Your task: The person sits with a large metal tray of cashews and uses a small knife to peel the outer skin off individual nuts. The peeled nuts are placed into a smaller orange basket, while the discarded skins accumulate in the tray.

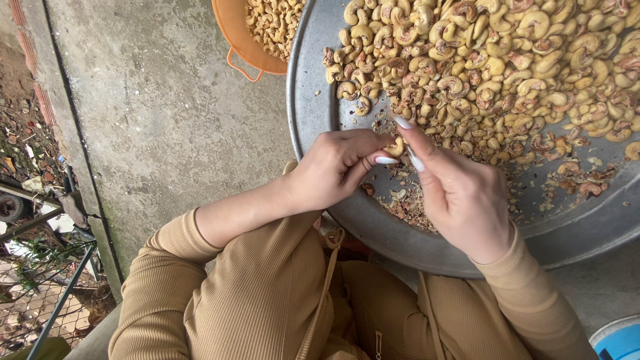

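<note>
Over grey tray [313, 100], pale curved cashew [395, 147].

Both forearms reach forward in tan ribbed sleeves, the left hand [337, 167] and right hand [460, 193] meeting fingertip to fingertip, each grip pinched closed, thumbs and forefingers pressed together.

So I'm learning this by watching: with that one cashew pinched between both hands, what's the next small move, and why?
Probably rub the last skin off with the thumbs. Both hands, left and right, pinch one cashew over the metal tray, right above a scatter of skin flakes, beside the pile of nuts.
</note>
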